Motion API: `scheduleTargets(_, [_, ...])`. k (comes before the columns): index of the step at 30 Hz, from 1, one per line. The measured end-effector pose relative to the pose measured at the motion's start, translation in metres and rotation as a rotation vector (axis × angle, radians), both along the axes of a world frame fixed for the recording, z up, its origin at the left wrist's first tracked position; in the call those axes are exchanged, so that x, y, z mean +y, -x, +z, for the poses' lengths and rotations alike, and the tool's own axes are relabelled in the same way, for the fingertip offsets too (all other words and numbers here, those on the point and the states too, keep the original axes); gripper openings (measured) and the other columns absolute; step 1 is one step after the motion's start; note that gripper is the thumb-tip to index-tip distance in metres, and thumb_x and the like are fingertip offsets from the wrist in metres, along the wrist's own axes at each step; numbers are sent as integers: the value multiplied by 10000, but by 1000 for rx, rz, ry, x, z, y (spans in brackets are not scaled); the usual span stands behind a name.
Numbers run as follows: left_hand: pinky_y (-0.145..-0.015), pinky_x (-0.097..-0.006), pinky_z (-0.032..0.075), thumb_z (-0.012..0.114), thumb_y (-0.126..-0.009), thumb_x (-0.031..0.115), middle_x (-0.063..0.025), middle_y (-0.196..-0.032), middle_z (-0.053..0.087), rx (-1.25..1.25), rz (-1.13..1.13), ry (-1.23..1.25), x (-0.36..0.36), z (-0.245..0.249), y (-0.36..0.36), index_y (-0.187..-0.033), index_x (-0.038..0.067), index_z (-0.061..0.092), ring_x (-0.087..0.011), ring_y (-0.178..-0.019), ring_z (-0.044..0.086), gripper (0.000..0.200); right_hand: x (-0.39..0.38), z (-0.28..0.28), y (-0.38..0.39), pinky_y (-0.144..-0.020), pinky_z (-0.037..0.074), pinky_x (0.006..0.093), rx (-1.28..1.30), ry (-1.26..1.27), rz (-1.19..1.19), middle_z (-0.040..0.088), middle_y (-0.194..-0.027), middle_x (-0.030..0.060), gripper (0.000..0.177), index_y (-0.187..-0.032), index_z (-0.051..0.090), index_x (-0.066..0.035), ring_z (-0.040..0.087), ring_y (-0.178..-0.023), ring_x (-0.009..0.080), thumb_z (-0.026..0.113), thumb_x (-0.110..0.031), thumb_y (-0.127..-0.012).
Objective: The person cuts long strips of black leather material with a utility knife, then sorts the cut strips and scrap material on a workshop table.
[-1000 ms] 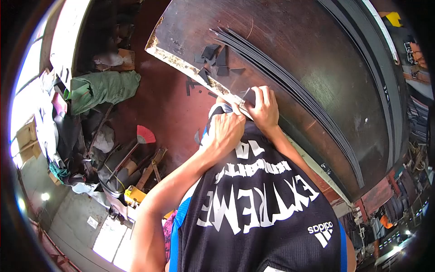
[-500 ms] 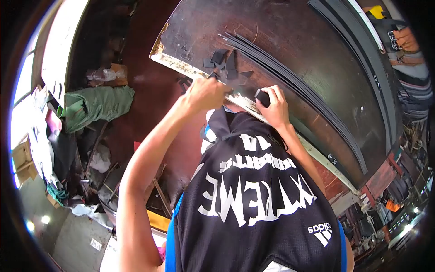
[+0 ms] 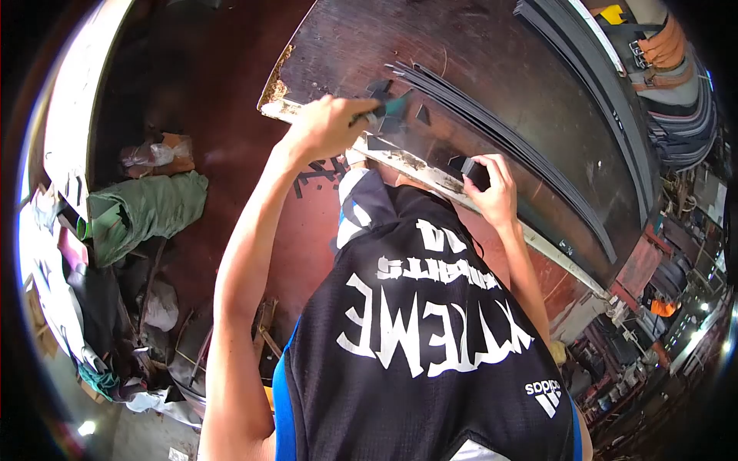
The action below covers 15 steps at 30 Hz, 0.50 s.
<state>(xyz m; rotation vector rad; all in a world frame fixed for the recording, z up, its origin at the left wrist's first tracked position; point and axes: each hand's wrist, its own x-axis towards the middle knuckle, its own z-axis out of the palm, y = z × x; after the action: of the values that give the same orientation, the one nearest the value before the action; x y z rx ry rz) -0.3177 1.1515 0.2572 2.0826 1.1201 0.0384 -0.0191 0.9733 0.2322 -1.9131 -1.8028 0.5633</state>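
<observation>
My left hand (image 3: 327, 127) is closed around a tool with a teal, blade-like part (image 3: 397, 106), blurred and partly hidden by the fingers. It hovers over the near left corner of the dark table (image 3: 477, 46), above several cut black pieces (image 3: 393, 123). My right hand (image 3: 496, 188) pinches a small stack of black pieces (image 3: 478, 175) between thumb and fingers, right at the table's worn near edge. Beyond it, a bundle of long thin black strips (image 3: 507, 134) lies across the tabletop.
Wider black strips (image 3: 596, 73) curve along the table's far side. Small black scraps (image 3: 319, 175) lie on the reddish floor below the left forearm. To the left is a green wrapped bundle (image 3: 154, 211). Belts with buckles (image 3: 661, 50) and stacked dark material stand at the upper right.
My left hand has lifted from the table edge, up and to the left, with the tool. My right hand has shifted right and slightly down with the black pieces. The view has turned slightly.
</observation>
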Motion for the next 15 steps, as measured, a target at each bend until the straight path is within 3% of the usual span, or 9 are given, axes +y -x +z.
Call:
scheduleTargets(1, [-701,-413,551,595,-897,216,-187,-854,709,-6,-6,2,4,-4,3,-1252,177,658,-313,-748,711,363,0,2,0,-830,511,393,-6,-5,2,596,-1010,94,374,-1030,613,-61,621,-952,301,756,-72,-684])
scheduleTargets(3, [-701,-404,552,602,-906,241,-172,-860,716,-53,265,-117,15,-12,9,-1292,192,629,-319,-746,712,390,-1,4,1,-835,511,393,-8,11,-13,598,-1010,93,377,-1033,612,-61,622,-957,304,755,-73,-685])
scheduleTargets(5, [-731,-414,552,596,-909,251,-175,-915,716,32,302,-164,26,-20,13,-1359,200,563,-323,-801,710,454,0,4,1,-831,514,396,-27,16,-17,600,-1008,93,373,-1032,609,-61,622,-957,303,756,-78,-690])
scheduleTargets(7, [-761,-425,546,593,-910,261,-183,-1003,701,23,367,-373,35,-40,13,-1395,200,513,-326,-878,699,495,2,-1,0,-829,516,398,-41,26,-13,601,-1008,91,369,-1031,608,-62,622,-957,301,756,-81,-694])
scheduleTargets(8, [-727,-477,542,551,-915,247,-205,-1018,647,18,326,-350,41,-44,12,-1452,205,402,-400,-851,672,559,3,-4,-1,-828,518,400,-49,35,-2,602,-1007,90,365,-1029,606,-63,622,-956,299,756,-85,-697])
scheduleTargets(15, [-657,-490,536,490,-990,318,-200,-970,591,82,216,-619,79,-67,-30,-1471,227,377,-384,-831,657,502,7,-22,3,-826,517,403,-55,146,-35,592,-1018,84,372,-1053,606,-67,617,-964,301,761,-121,-720])
